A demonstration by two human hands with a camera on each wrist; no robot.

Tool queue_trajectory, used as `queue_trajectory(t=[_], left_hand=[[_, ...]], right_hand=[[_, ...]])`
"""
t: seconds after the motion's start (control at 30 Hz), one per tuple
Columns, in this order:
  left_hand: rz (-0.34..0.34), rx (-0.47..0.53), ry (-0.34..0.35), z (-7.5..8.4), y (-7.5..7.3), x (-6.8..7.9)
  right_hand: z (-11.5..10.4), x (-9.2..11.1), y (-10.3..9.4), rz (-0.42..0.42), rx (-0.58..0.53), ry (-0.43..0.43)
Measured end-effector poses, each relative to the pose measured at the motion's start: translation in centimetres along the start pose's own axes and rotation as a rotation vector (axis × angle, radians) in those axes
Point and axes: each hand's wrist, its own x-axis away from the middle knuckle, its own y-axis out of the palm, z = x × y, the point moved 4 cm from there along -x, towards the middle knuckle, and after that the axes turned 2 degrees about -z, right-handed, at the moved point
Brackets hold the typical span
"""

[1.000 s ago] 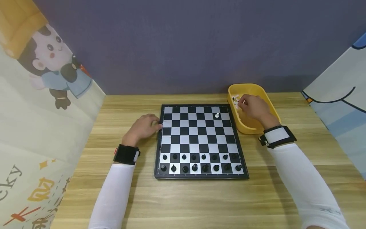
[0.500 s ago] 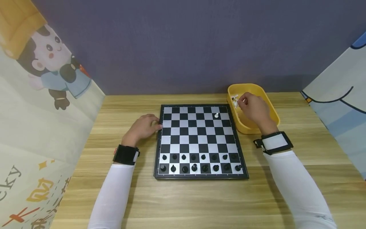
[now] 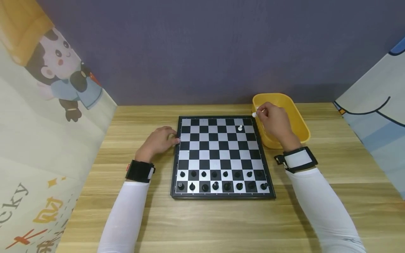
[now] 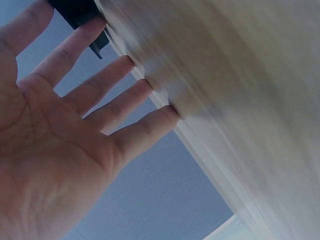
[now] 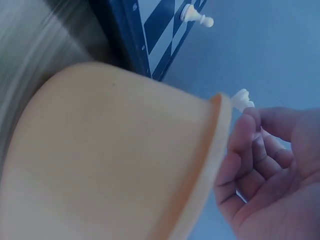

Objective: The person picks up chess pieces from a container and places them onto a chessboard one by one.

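My right hand [image 3: 274, 120] pinches a white chess piece [image 3: 254, 114] between thumb and fingertips, over the left rim of the yellow basket [image 3: 297, 121]. In the right wrist view the held piece [image 5: 242, 99] is partly covered by the fingertips, so its kind is unclear. My left hand [image 3: 159, 140] rests on the table, its thumb and fingertips at the left edge of the chessboard [image 3: 214, 144]. In the left wrist view its fingers [image 4: 107, 102] are spread and nearly straight. One white pawn [image 3: 240, 128] stands on the board near the far right corner.
Two rows of black chess pieces [image 3: 215, 185] stand along the board's near side. The basket sits against the board's right edge, its inside partly hidden by my right hand. A dark wall [image 3: 202, 52] rises behind the wooden table [image 3: 202, 225].
My right hand has moved left from inside the basket to its left rim, and a white piece now shows at its fingertips. The left hand has stayed at the board's edge.
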Motion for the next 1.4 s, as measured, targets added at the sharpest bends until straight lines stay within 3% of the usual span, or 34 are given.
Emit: queue_trajectory(t=[0.37,0.7,1.4], left_hand=[[-0.004,-0.006,0.002,0.3,-0.2,-0.1],[-0.007,-0.011,-0.006,0.2,-0.3,-0.2],[-0.013,-0.01,-0.02,0.1,-0.4,-0.2]], right_hand=[[-0.8,-0.2,0.9,-0.069,-0.002,-0.007],[-2.1,-0.2,2.1,-0.067,0.035,-0.091],[-2.3,-1.1,2.3,-0.075,0.042,-0.125]])
